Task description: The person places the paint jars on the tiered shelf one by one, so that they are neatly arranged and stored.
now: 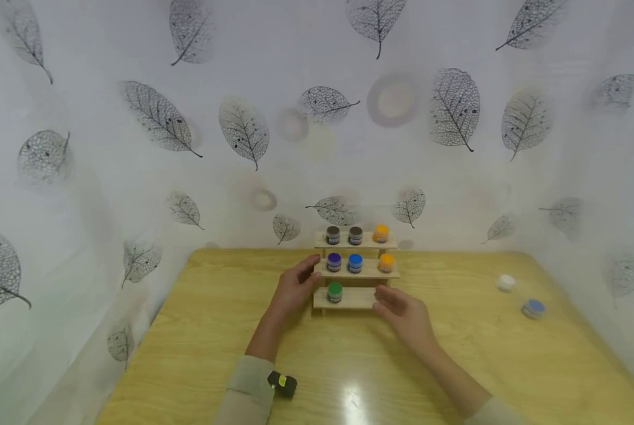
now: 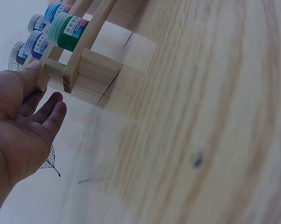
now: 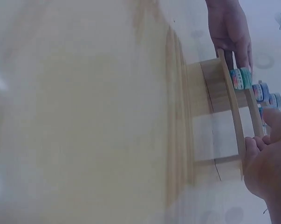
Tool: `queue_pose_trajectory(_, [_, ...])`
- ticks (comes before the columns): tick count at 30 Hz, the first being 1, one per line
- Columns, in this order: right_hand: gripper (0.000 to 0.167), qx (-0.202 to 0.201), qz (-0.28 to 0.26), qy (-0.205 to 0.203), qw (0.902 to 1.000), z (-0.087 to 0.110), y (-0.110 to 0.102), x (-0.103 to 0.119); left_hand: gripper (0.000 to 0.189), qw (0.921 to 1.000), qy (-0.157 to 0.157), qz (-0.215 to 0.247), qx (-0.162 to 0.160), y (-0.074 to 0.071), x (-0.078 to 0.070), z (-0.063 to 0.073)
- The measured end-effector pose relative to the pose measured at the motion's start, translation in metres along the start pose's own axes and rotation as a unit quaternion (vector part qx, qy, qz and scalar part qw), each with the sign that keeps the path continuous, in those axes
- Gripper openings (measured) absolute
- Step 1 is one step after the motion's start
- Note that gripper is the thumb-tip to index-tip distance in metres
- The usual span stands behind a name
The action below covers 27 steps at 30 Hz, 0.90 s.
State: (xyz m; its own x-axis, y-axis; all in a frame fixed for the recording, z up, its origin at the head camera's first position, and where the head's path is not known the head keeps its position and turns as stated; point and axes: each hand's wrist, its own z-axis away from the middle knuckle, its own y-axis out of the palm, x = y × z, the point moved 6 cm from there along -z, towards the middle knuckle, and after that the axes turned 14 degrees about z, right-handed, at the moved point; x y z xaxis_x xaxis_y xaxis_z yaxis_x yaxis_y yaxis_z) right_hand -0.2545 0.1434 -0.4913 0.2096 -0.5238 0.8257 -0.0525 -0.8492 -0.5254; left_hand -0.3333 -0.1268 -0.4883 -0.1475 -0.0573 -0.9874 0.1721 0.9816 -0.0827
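A three-tier wooden rack (image 1: 355, 300) stands on the table and carries small paint jars. Its bottom shelf holds one green jar (image 1: 335, 292), at the left. On the middle shelf are a purple jar (image 1: 334, 262), a blue jar (image 1: 355, 263) and an orange jar (image 1: 386, 263). Two dark jars (image 1: 355, 235) and another orange jar (image 1: 381, 234) line the top shelf. My left hand (image 1: 294, 288) is at the rack's left end, thumb at a shelf end and other fingers loose. At the right end, my right hand (image 1: 406, 316) has its fingertips against the bottom shelf.
On the table's right side lie a white jar (image 1: 505, 283) and a blue jar (image 1: 533, 308). Behind the rack hangs a pale curtain (image 1: 317, 159) with a leaf print, also enclosing both sides. A black device (image 1: 282, 383) sits at my left cuff.
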Motion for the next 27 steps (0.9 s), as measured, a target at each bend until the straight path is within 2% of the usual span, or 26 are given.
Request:
queue_pose_trajectory(9, [0.043,-0.046,0.031,0.002,0.9984,0.008,-0.038,-0.024,0.046,0.9999,0.008,0.007,-0.001,0.003,-0.001,-0.001])
queue_pose_trajectory(15, [0.049,-0.069,0.051,0.055,0.9947,0.019,-0.07,-0.05,0.047,0.9999,0.008,0.007,0.0,0.004,-0.001,0.001])
queue_pose_trajectory(20, [0.053,-0.102,0.063,0.1,0.9878,0.028,-0.102,-0.069,0.048,0.9999,0.005,0.016,0.003,0.005,-0.002,0.002])
queue_pose_trajectory(23, [0.058,-0.118,0.057,0.14,0.9814,0.035,-0.12,-0.08,0.048,0.9999,0.007,0.013,0.003,0.004,-0.003,0.002])
queue_pose_trajectory(27, [0.062,-0.138,0.083,0.179,0.9706,0.043,-0.144,-0.098,0.047,1.0,0.002,0.009,0.0,0.003,-0.004,0.002])
